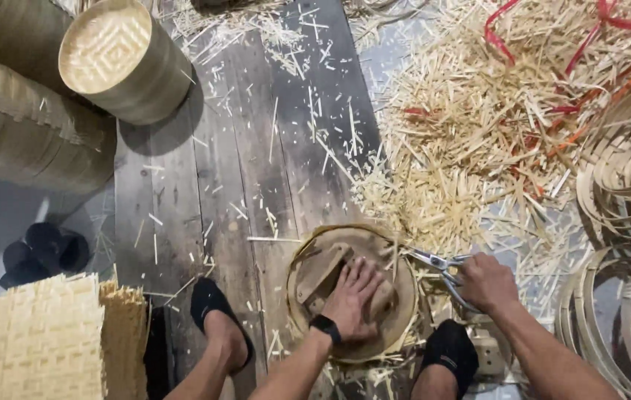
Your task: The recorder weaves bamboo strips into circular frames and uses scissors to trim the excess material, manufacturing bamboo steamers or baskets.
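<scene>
Underfoot, grey floorboards point(256, 148), strewn bamboo offcuts point(463, 148)

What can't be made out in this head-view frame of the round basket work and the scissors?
- Scissors: the handles are hidden inside the right hand; only the blades show.
- Round woven piece: its middle is covered by the left hand, and the near rim blends into offcuts.
- Bamboo hoops: cut off by the right and bottom edges.
- Stack of woven mats: cut off by the bottom edge.
- Dark object at the left: too dim to identify.
</scene>
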